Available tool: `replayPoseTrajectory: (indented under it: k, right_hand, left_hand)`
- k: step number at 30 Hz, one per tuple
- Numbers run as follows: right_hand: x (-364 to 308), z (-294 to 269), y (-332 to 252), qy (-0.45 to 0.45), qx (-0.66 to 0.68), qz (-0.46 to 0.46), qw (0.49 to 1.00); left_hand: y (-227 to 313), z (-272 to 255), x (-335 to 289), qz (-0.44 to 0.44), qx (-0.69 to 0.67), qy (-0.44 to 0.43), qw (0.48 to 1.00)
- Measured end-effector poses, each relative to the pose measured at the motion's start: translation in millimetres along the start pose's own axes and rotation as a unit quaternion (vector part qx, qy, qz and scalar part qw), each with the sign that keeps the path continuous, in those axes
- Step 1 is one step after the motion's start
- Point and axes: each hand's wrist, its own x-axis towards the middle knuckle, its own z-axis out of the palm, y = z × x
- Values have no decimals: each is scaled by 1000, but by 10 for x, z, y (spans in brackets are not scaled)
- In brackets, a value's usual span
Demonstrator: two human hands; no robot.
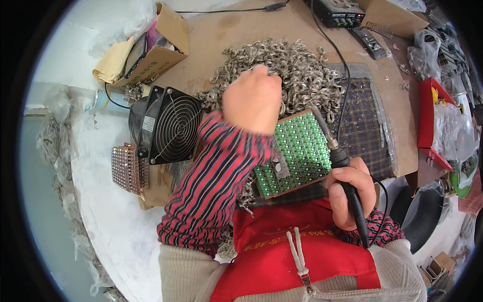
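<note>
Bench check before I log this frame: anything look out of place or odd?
Two things. A grey patch on the green board interrupts its even rows; what it is, I can't tell. Loose metal links lie by the board's lower-left corner, possibly strayed from the main heap; the striped sleeve hides part of the stretch between.

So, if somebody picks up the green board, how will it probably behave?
The green board is probably stiff, since it looks flat with straight edges. Its edge seems thin, so it may be light for its size. Small parts appear to crowd its face, so pressing there could damage them.
</note>
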Motion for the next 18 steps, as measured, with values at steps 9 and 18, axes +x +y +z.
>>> replayPoseTrajectory:
  k: [9, 18]
  right_hand:
    - [284, -33, 36, 14, 31, 39, 999]
    - [958, 360, 223, 60, 6, 42, 997]
  left_hand:
    - [-222, -162, -106, -98, -402, 41, 909]
    - [61, -272, -241, -168, -756, 24, 633]
